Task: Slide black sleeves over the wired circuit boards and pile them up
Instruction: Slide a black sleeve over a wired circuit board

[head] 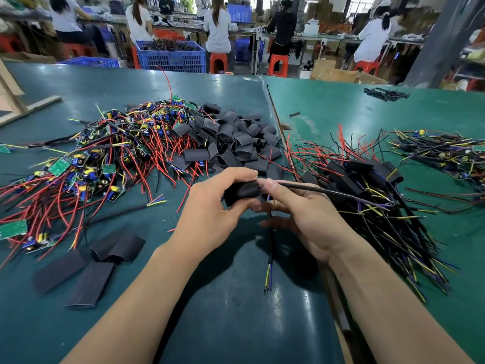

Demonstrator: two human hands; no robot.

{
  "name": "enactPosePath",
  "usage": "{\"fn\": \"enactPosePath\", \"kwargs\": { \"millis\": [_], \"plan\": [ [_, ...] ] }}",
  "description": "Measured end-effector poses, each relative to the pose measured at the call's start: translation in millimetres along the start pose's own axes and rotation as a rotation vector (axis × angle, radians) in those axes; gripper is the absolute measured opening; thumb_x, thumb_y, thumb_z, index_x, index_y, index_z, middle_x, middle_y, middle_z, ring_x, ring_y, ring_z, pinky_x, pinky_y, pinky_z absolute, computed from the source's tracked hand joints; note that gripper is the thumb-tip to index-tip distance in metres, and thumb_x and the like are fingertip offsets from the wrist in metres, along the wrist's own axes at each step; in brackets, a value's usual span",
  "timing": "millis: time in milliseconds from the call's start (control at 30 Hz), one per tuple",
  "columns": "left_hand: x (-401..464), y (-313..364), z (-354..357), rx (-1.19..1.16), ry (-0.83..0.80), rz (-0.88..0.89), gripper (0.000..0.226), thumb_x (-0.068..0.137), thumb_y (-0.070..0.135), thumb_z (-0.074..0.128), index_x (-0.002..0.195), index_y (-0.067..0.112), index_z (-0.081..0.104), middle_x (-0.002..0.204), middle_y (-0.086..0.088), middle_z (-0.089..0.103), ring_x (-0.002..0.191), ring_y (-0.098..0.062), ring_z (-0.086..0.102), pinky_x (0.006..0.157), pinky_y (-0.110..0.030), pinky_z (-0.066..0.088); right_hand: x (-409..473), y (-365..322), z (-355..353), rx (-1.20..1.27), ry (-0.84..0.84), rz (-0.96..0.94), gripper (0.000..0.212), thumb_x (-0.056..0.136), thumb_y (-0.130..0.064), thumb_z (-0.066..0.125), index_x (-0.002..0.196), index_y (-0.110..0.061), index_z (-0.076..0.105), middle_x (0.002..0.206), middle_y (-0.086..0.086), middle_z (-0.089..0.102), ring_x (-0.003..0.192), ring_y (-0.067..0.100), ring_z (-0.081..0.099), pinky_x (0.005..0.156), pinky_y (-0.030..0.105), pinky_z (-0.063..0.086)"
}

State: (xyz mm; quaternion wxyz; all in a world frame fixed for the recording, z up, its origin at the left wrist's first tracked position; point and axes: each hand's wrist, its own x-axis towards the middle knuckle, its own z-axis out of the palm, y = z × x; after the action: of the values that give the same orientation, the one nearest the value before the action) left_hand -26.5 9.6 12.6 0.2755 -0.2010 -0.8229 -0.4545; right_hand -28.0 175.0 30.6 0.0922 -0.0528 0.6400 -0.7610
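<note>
Above the green table's (78,82) near edge, the left hand (210,206) curls round a black sleeve (242,192), steadying it, while the right hand (301,214) pinches the black cable (328,191) at its mouth, likely feeding the board in. Finished pile (367,177) lies right.

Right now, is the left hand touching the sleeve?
Touching. The head view shows the left hand with thumb and fingers curled round the black sleeve; no gap shows between them.
</note>
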Motion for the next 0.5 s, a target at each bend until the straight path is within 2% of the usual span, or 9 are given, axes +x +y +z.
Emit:
{"fn": "enactPosePath", "kwargs": {
  "millis": [67, 233, 400, 500],
  "plan": [
    [0.2, 0.0, 0.1, 0.009, 0.006, -0.004, 0.04, 0.075, 0.006, 0.083, 0.111, 0.013, 0.069, 0.103, 0.013, 0.07, 0.099, -0.002, 0.064, 0.093, -0.015, 0.046, 0.5, 0.1, 1.7, 0.016, 0.019, -0.004, 0.02, 0.086, -0.027, 0.066, 0.098, -0.013, 0.074, 0.088, 0.001, 0.073, 0.077, 0.019, 0.07, 0.058, 0.028, 0.055],
    [0.7, -0.2, 0.6, 0.019, -0.014, -0.006, 0.04, 0.075, 0.01, 0.084, 0.112, 0.014, 0.069, 0.105, 0.011, 0.07, 0.1, -0.002, 0.064, 0.094, -0.015, 0.046, 4.3, 1.3, -1.6, 0.046, 0.151, -0.022, 0.004, 0.085, -0.011, 0.07, 0.084, -0.009, 0.067, 0.072, 0.005, 0.067, 0.069, 0.026, 0.069, 0.052, 0.023, 0.052],
    [0.5, 0.0, 1.3, 0.018, -0.039, 0.023, 0.041, 0.076, 0.01, 0.083, 0.113, 0.013, 0.068, 0.107, 0.013, 0.069, 0.103, -0.001, 0.064, 0.096, -0.019, 0.047, 3.2, 1.4, -0.3, -0.02, 0.102, -0.033, 0.011, 0.084, -0.011, 0.071, 0.075, -0.017, 0.069, 0.073, 0.006, 0.069, 0.068, 0.022, 0.07, 0.055, 0.023, 0.052],
    [1.6, -1.2, -1.3, -0.009, -0.019, 0.004, 0.043, 0.075, 0.013, 0.084, 0.114, 0.014, 0.067, 0.107, 0.01, 0.071, 0.103, 0.0, 0.064, 0.096, -0.019, 0.047, 4.1, 1.2, 0.1, -0.006, 0.127, -0.037, 0.009, 0.085, -0.01, 0.07, 0.077, -0.015, 0.068, 0.071, 0.004, 0.068, 0.063, 0.02, 0.069, 0.051, 0.022, 0.05]
  ]
}}
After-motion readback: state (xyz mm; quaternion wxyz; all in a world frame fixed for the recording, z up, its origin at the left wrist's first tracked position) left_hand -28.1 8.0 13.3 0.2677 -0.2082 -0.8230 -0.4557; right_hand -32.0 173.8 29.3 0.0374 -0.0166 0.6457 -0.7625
